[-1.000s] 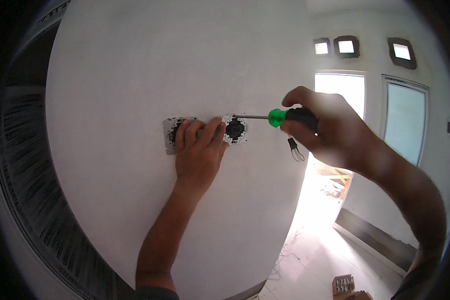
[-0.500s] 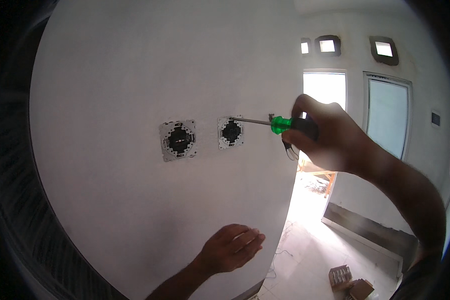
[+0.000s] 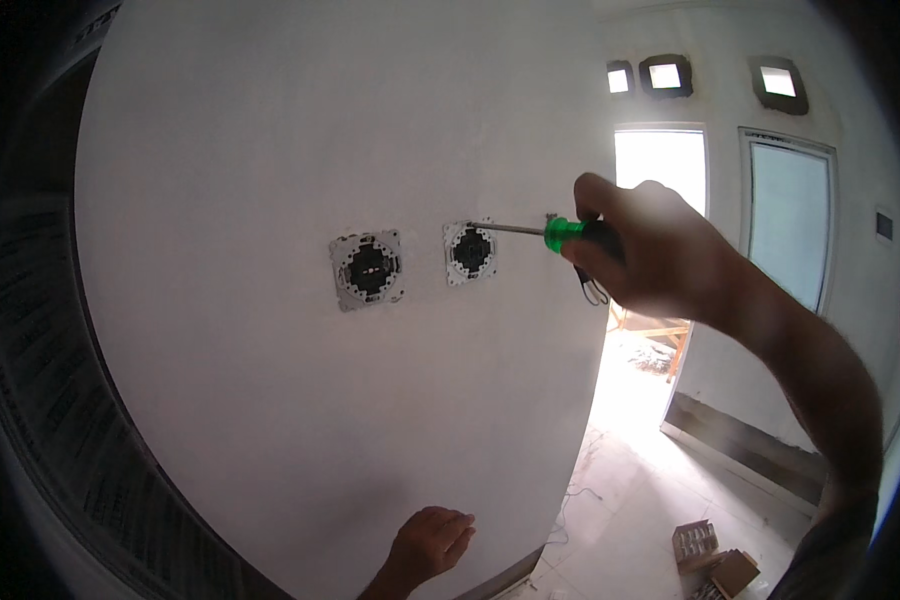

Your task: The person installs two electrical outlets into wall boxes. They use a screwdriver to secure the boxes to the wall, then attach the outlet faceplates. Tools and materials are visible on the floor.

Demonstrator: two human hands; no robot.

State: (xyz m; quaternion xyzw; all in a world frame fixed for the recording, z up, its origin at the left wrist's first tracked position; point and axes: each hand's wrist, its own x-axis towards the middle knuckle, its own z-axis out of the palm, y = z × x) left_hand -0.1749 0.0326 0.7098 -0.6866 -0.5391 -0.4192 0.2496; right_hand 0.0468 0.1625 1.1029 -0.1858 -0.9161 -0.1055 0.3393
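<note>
My right hand [image 3: 660,240] is closed round the handle of a green-and-black screwdriver [image 3: 560,234]. Its thin metal shaft runs left to the top of the right-hand socket insert [image 3: 471,254], and the tip meets the insert's upper frame. A second socket insert [image 3: 367,270] of the same kind is set in the white wall to the left. Both show a dark centre in a pale square metal frame, with no cover on. Low against the wall, my left hand [image 3: 432,543] has its fingers curled together; whatever they may hold is hidden.
The white wall [image 3: 270,400] ends at a corner on the right. Beyond it are a bright doorway [image 3: 660,165], a window [image 3: 792,220] and small wall openings. An opened cardboard box [image 3: 695,543] and a thin cable [image 3: 565,510] lie on the tiled floor.
The view has shifted slightly, so the wall and inserts appear a little higher and farther right. My left hand has dropped lower and its fingers are more curled. The screwdriver tip stays on the right-hand insert.
</note>
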